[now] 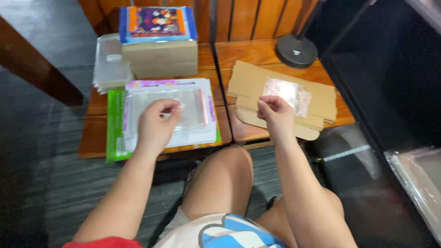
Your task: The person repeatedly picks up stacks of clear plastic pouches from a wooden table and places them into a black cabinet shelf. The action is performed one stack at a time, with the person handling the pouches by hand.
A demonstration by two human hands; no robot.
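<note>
My left hand [156, 124] rests on a clear plastic bag with a red sealing strip [190, 108], pinching its upper edge. That bag lies on top of a stack of flat packages [206, 133] on the left wooden table. My right hand [274, 115] is closed in a pinch, its fingertips at the near corner of a small clear bag [287, 94]. That small bag rests on a pile of flat cardboard box blanks [317, 103] on the right table.
Behind the stack stand two brown cardboard boxes [161, 57] topped by a colourful packet [158, 22], with a pile of clear bags [109, 64] to their left. A black lamp base [296, 50] sits at the back right. My bare knees are below the tables.
</note>
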